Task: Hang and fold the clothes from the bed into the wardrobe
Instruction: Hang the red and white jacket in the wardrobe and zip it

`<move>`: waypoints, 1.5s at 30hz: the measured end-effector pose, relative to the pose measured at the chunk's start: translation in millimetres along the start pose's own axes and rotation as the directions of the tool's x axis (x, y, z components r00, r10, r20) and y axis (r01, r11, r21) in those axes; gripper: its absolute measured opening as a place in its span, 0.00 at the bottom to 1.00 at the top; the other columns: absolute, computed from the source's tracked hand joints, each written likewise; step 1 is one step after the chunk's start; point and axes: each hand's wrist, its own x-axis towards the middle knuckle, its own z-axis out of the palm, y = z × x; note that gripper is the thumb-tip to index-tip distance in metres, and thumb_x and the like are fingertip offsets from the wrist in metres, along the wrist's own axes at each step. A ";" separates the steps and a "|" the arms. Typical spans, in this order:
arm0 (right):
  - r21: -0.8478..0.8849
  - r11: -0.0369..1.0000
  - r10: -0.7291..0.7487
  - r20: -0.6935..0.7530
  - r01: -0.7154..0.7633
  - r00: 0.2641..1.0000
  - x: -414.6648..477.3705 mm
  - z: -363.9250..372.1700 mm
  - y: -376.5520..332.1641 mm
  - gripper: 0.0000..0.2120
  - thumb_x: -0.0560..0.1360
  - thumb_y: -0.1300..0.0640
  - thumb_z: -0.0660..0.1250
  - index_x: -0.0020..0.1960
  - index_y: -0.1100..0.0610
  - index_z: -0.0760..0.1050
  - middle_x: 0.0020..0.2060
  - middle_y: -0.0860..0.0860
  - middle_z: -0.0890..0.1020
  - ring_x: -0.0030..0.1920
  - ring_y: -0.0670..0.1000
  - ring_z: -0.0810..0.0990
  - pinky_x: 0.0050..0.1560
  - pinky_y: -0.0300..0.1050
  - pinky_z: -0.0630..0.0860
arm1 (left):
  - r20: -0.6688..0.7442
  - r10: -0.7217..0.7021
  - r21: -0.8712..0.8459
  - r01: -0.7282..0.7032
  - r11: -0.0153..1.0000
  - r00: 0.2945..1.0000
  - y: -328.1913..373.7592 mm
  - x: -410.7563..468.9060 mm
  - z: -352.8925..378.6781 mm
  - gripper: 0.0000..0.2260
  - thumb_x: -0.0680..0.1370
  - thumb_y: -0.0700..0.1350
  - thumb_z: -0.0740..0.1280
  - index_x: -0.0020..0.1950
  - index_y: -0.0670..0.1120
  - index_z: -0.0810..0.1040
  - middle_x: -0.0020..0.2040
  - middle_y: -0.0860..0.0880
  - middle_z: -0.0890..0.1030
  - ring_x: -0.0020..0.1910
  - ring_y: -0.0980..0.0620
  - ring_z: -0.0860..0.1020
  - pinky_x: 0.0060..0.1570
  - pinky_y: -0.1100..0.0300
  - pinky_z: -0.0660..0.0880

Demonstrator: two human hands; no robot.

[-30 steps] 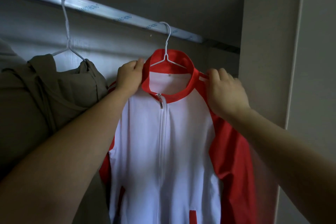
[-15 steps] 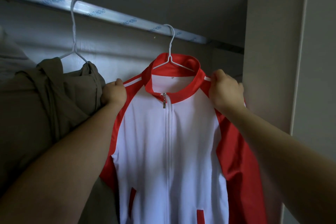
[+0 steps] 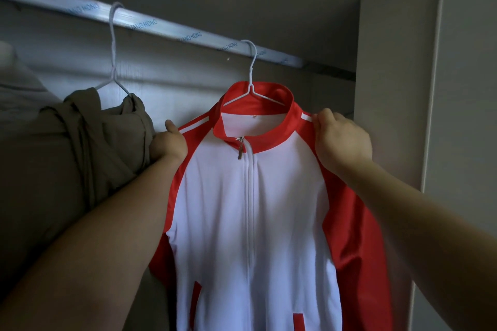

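Fingers point(image 3: 324, 117) of my right hand point(image 3: 343, 140) are curled tight and pinch the red shoulder seam of the white-and-red zip-up jacket point(image 3: 252, 209), just beside its stand-up collar. My left hand point(image 3: 168, 142) grips the opposite shoulder: the thumb lies up along the red cloth by the white stripe, and the other fingers are tucked out of sight behind the edge, so I cannot tell how far they wrap.

I see the jacket hanging inside the wardrobe, front toward me and zipped to the neck, with the small metal zip pull point(image 3: 240, 152) dangling below the collar. It sits on a thin white wire hanger point(image 3: 251, 88) whose hook is over the silver clothes rail point(image 3: 166, 28), which bears printed lettering.

Left of it, touching my left hand, an olive-brown fabric garment point(image 3: 67, 158) hangs bunched on a second white wire hanger point(image 3: 114, 62) on the same rail. To my right stands the pale wardrobe side panel point(image 3: 392, 94), near the jacket's red sleeve.
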 end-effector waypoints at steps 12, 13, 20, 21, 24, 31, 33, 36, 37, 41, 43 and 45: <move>0.115 0.993 -0.016 0.153 -0.002 0.988 -4.0 -47.3 -32.2 0.16 0.81 0.43 0.54 0.40 0.50 0.69 0.40 0.56 0.81 0.40 0.63 0.79 0.37 0.49 0.72 | -0.152 0.482 -0.402 -0.500 0.767 0.863 92.7 -61.3 -12.0 0.16 0.82 0.50 0.56 0.55 0.47 0.82 0.53 0.45 0.84 0.54 0.44 0.79 0.48 0.57 0.70; 0.135 0.991 -0.022 0.173 -0.002 0.985 -6.0 -51.4 -36.3 0.16 0.81 0.43 0.54 0.40 0.50 0.69 0.40 0.56 0.81 0.40 0.64 0.80 0.38 0.50 0.74 | -0.128 0.497 -0.404 -0.503 0.764 0.858 98.5 -62.9 -13.1 0.16 0.82 0.52 0.56 0.54 0.47 0.82 0.52 0.46 0.84 0.53 0.45 0.78 0.47 0.58 0.69; 0.147 0.989 -0.058 0.193 0.030 0.979 -18.9 -52.6 -61.2 0.17 0.84 0.45 0.52 0.47 0.54 0.72 0.42 0.57 0.80 0.37 0.63 0.76 0.36 0.49 0.68 | 0.044 0.551 -0.199 -0.533 0.822 0.834 101.2 -67.0 -7.7 0.17 0.83 0.58 0.55 0.44 0.52 0.78 0.46 0.52 0.81 0.45 0.51 0.74 0.41 0.59 0.64; 0.145 0.989 -0.057 0.192 0.029 0.980 -19.7 -50.9 -61.4 0.17 0.84 0.46 0.52 0.47 0.55 0.73 0.41 0.57 0.80 0.35 0.61 0.74 0.35 0.49 0.67 | 0.051 0.558 -0.187 -0.541 0.820 0.828 101.4 -66.8 -6.6 0.17 0.83 0.59 0.55 0.49 0.53 0.80 0.49 0.53 0.82 0.46 0.52 0.74 0.41 0.59 0.65; 0.164 0.986 -0.057 0.205 0.024 0.977 -21.7 -45.6 -56.2 0.19 0.84 0.45 0.51 0.51 0.56 0.75 0.42 0.58 0.80 0.37 0.63 0.76 0.36 0.49 0.70 | 0.046 0.563 -0.136 -0.553 0.822 0.825 103.7 -65.4 -3.1 0.18 0.82 0.61 0.55 0.57 0.54 0.81 0.56 0.53 0.82 0.52 0.51 0.77 0.48 0.58 0.68; 0.228 0.973 -0.089 0.304 0.018 0.948 -19.5 -43.3 -46.3 0.11 0.85 0.51 0.53 0.55 0.56 0.70 0.40 0.60 0.79 0.40 0.66 0.80 0.35 0.50 0.67 | 0.093 0.507 0.068 -0.513 0.856 0.857 127.1 -64.3 4.9 0.29 0.78 0.70 0.50 0.57 0.53 0.81 0.59 0.45 0.77 0.57 0.43 0.76 0.58 0.50 0.72; 0.251 0.968 -0.079 0.385 -0.022 0.919 -17.9 -49.6 -46.2 0.07 0.84 0.53 0.55 0.58 0.55 0.68 0.40 0.60 0.80 0.40 0.67 0.81 0.35 0.50 0.67 | 0.102 0.516 0.039 -0.522 0.852 0.850 128.8 -66.2 1.3 0.23 0.79 0.66 0.58 0.50 0.50 0.82 0.55 0.45 0.77 0.52 0.45 0.77 0.51 0.57 0.71; 0.273 0.960 -0.089 0.504 -0.060 0.859 -12.3 -64.9 -51.2 0.07 0.83 0.54 0.55 0.60 0.53 0.65 0.40 0.58 0.82 0.40 0.66 0.82 0.34 0.50 0.67 | 0.141 0.478 0.062 -0.490 0.869 0.867 133.1 -71.7 -13.7 0.14 0.81 0.57 0.64 0.42 0.48 0.79 0.53 0.44 0.78 0.50 0.46 0.77 0.48 0.60 0.68; 0.282 0.957 -0.100 0.539 -0.067 0.836 -9.6 -71.5 -54.9 0.07 0.83 0.55 0.56 0.60 0.53 0.64 0.40 0.58 0.82 0.39 0.66 0.82 0.34 0.49 0.67 | 0.160 0.443 0.091 -0.460 0.883 0.882 136.9 -72.4 -21.3 0.13 0.80 0.56 0.65 0.41 0.49 0.78 0.52 0.44 0.78 0.50 0.46 0.77 0.48 0.60 0.68; 0.304 0.950 -0.160 0.655 -0.064 0.738 1.2 -96.2 -72.3 0.11 0.80 0.57 0.57 0.63 0.54 0.63 0.40 0.55 0.82 0.37 0.63 0.81 0.33 0.48 0.65 | 0.228 0.280 0.243 -0.333 0.911 0.932 153.7 -79.0 -56.7 0.12 0.81 0.53 0.64 0.43 0.47 0.77 0.54 0.42 0.77 0.48 0.44 0.77 0.47 0.59 0.67; 0.336 0.939 -0.199 0.710 -0.076 0.676 9.3 -109.1 -81.6 0.13 0.81 0.56 0.56 0.64 0.55 0.61 0.39 0.53 0.80 0.34 0.60 0.78 0.33 0.48 0.68 | 0.268 0.214 0.289 -0.290 0.912 0.939 159.8 -83.8 -75.2 0.13 0.83 0.52 0.62 0.44 0.45 0.75 0.56 0.41 0.77 0.46 0.45 0.76 0.47 0.59 0.67; 0.362 0.930 -0.246 0.750 -0.070 0.614 15.9 -121.0 -89.3 0.15 0.82 0.53 0.57 0.66 0.55 0.61 0.36 0.50 0.77 0.32 0.55 0.77 0.34 0.48 0.75 | 0.291 0.156 0.328 -0.251 0.911 0.944 166.0 -85.8 -91.4 0.14 0.84 0.52 0.61 0.43 0.45 0.73 0.54 0.41 0.78 0.44 0.48 0.75 0.47 0.57 0.70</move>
